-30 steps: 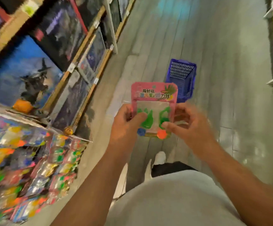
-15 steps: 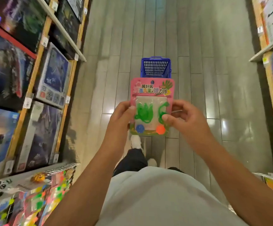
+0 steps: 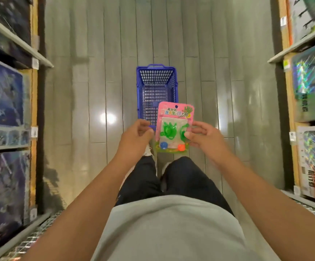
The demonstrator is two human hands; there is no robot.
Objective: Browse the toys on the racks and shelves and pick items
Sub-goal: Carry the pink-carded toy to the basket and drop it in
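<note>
Person is holding a picked toy pack [image 3: 174,127] at frame center, just above the near end of the blue basket [image 3: 156,87] on the floor. Right hand [image 3: 205,137] is pinching its right edge; left hand [image 3: 136,140] is half curled just beside it, seemingly not gripping. Likely next: lowering it into the basket. Pack is standing upright, long axis vertical, pink header pointing up-frame.

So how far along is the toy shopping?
One item is picked: the pink carded toy pack is pinched in the right hand, the left hand just off it. The blue plastic basket on the floor looks empty, so dropping it in and browsing remain.
</note>
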